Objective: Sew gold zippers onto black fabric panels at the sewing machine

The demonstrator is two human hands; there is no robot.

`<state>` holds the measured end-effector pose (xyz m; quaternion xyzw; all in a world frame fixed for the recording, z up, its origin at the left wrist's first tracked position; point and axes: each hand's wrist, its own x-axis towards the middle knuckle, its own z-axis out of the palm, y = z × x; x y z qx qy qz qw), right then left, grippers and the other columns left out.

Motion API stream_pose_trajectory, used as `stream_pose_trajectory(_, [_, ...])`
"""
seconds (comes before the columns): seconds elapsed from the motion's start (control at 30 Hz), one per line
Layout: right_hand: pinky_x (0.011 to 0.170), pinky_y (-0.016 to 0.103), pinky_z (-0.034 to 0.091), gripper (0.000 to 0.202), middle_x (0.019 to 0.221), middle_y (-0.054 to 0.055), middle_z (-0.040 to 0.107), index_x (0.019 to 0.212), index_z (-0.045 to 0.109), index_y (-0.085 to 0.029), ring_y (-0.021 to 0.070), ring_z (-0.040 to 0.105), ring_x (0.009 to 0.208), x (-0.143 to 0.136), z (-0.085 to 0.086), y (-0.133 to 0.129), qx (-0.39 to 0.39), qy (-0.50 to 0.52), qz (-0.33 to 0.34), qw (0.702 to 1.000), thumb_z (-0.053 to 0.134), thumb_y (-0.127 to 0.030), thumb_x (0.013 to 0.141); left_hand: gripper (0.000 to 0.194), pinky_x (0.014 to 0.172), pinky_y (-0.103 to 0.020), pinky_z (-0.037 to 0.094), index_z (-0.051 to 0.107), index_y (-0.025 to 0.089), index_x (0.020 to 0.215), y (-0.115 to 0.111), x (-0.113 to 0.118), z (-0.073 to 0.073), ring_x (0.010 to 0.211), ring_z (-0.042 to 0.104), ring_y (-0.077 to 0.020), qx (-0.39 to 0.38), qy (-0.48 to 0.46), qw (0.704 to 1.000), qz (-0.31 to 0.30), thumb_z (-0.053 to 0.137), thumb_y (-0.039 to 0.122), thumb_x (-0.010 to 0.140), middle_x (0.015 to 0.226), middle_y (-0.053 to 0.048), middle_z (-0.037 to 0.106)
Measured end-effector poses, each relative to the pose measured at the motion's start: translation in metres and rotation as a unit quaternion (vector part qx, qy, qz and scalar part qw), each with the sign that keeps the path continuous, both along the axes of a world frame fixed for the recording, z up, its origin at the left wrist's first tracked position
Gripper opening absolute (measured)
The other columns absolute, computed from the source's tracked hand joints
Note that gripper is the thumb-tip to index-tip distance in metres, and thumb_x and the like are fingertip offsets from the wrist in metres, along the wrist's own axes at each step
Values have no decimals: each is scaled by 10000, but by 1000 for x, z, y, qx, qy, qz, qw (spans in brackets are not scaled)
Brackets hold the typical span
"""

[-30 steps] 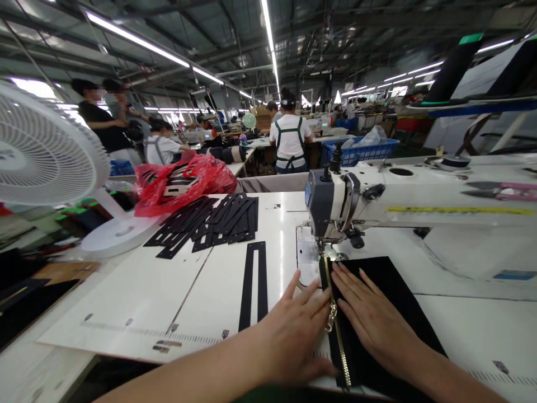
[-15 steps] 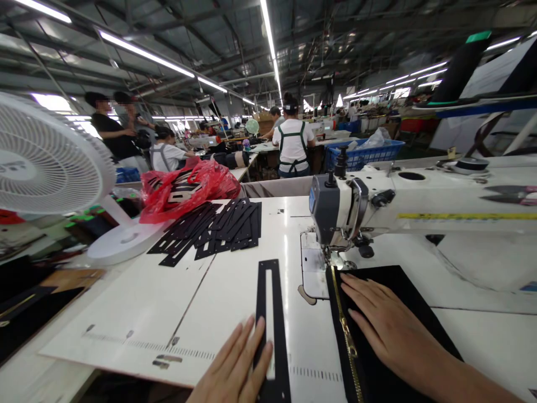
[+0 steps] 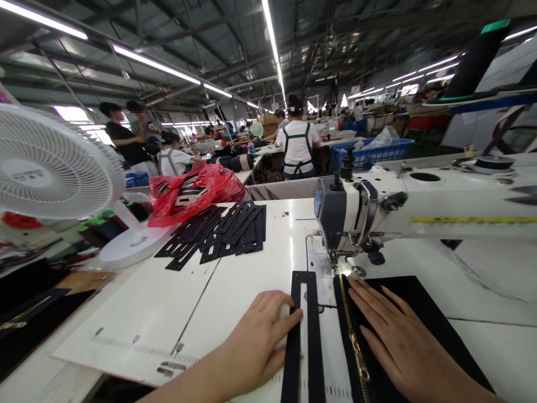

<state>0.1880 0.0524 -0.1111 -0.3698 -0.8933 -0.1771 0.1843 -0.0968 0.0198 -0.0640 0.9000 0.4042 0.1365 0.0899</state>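
A black strip with a long slot (image 3: 314, 336) lies on the white sewing table. My left hand (image 3: 262, 341) pinches its left edge between thumb and fingers. On the right, my right hand (image 3: 390, 324) rests flat, fingers stretched, on black fabric (image 3: 423, 313) beside a gold zipper (image 3: 356, 344). The zipper's upper end is just in front of the sewing machine's needle area (image 3: 335, 260). The strip lies left of the zipper, with a gap of table between them.
Several black slotted strips (image 3: 239, 226) are piled near a red plastic bag (image 3: 197, 190). A white fan (image 3: 62, 162) stands at the left. The sewing machine (image 3: 419, 196) spans the right side. Beyond the table are a blue basket (image 3: 369, 154) and people, one in a white shirt (image 3: 297, 146).
My left hand has gone from lying spread on the strip to gripping its left edge. The strip has shifted right, closer to the zipper. My right hand remains flat on the fabric.
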Motion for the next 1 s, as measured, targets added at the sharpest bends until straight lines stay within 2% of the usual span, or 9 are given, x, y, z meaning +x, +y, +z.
stream_pose_trajectory(0.07, [986, 462, 373, 614, 1432, 111, 342, 1435, 227, -109, 246, 369, 1289, 0, -1, -2, 4, -6, -5, 1000, 422, -281, 879, 447, 1016, -455, 397, 517, 179, 1228, 14, 4, -10, 1245, 412, -263, 22, -36, 999, 14, 442, 79, 798, 1337, -119, 450])
stream_pose_trajectory(0.13, [988, 462, 369, 587, 1434, 107, 341, 1423, 265, -116, 243, 368, 1290, 0, -2, -3, 7, -7, -8, 1000, 418, -285, 882, 358, 979, -416, 449, 579, 175, 1137, 27, 7, -18, 1157, 515, -232, 41, -71, 996, 31, 396, 78, 846, 1242, -102, 556])
stream_pose_trajectory(0.23, [990, 459, 367, 558, 1428, 109, 350, 1403, 309, -111, 240, 369, 1289, 0, -2, -3, 6, -7, -9, 1000, 417, -284, 884, 306, 849, -355, 542, 600, 177, 1089, 37, 19, -17, 926, 645, -189, 82, -129, 987, 47, 374, 108, 895, 1019, -77, 673])
stream_pose_trajectory(0.33, [994, 454, 361, 552, 1421, 117, 362, 1399, 318, -110, 239, 360, 1295, -1, 0, -3, 4, -4, -4, 1000, 417, -264, 879, 283, 863, -320, 544, 558, 155, 1138, 36, 40, -14, 984, 643, -186, 142, -174, 974, 20, 396, 119, 909, 1100, -105, 655])
stream_pose_trajectory(0.47, [1004, 452, 344, 562, 1395, 124, 407, 1406, 315, -138, 236, 367, 1291, -1, 1, -4, -8, 11, 11, 1000, 411, -203, 856, 236, 904, -320, 525, 582, 96, 1061, 37, 69, -20, 1050, 617, -211, 163, -93, 982, -12, 401, 102, 909, 1151, -152, 628])
stream_pose_trajectory(0.57, [1010, 442, 333, 574, 1379, 134, 431, 1403, 314, -117, 234, 368, 1289, 0, 1, -5, -7, 15, 13, 1000, 428, -189, 845, 187, 985, -363, 465, 604, 71, 990, 42, 80, -26, 1110, 578, -239, 165, -16, 986, -25, 451, 90, 886, 1180, -175, 606])
stream_pose_trajectory(0.67, [1008, 434, 324, 577, 1379, 142, 431, 1394, 324, -94, 230, 364, 1289, -1, 3, -5, 0, 6, 7, 1000, 438, -176, 834, 191, 1023, -385, 430, 602, 75, 1004, 45, 82, -29, 1133, 561, -231, 181, -2, 983, -35, 445, 94, 896, 1205, -167, 593])
stream_pose_trajectory(0.83, [959, 458, 337, 589, 1375, 118, 442, 1394, 340, -128, 258, 402, 1257, -9, 10, -5, 6, 3, -14, 1000, 439, -177, 815, 309, 980, -385, 478, 608, 67, 966, 49, 79, -37, 1112, 577, -231, 233, -22, 971, -52, 303, 116, 957, 1152, -160, 626])
stream_pose_trajectory(1.0, [925, 499, 337, 668, 1343, 137, 476, 1412, 315, -165, 295, 461, 1199, -15, 13, -6, -31, 12, -23, 999, 447, -173, 757, 324, 918, -344, 526, 566, 55, 1104, 52, 72, -39, 1117, 573, -227, 250, -5, 965, -84, 286, 139, 965, 1120, -155, 643])
